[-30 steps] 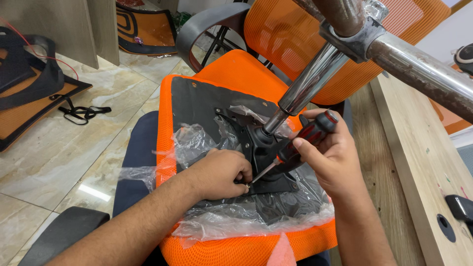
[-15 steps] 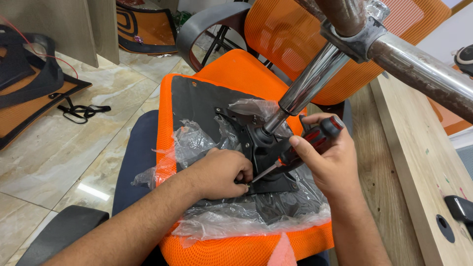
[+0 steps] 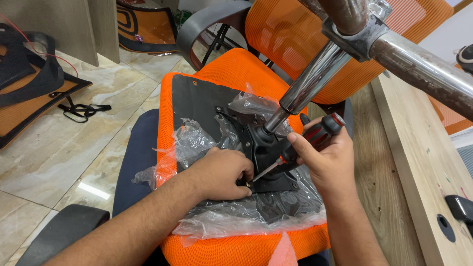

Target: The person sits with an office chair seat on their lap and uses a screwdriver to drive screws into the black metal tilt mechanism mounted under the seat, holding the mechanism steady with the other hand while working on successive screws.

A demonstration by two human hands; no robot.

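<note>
At the far left a black and orange chair part [image 3: 29, 93] lies on the marble floor [image 3: 84, 143]. Nearer the middle, an upturned orange chair seat [image 3: 236, 74] rests with its black underside [image 3: 197, 101] facing up, partly covered by crumpled clear plastic wrap [image 3: 246, 216]. The left hand [image 3: 219, 173] lies curled on the wrap, fingertips pinched at the near edge of the black mechanism plate [image 3: 268, 152], right where the screwdriver tip meets it. A chrome gas-lift column [image 3: 308, 83] rises from that plate toward the upper right. The right hand [image 3: 325, 162] is wrapped around the red and black screwdriver [image 3: 300, 148], its shaft slanting down and left. A wooden tabletop [image 3: 419, 162] runs along the right edge
</note>
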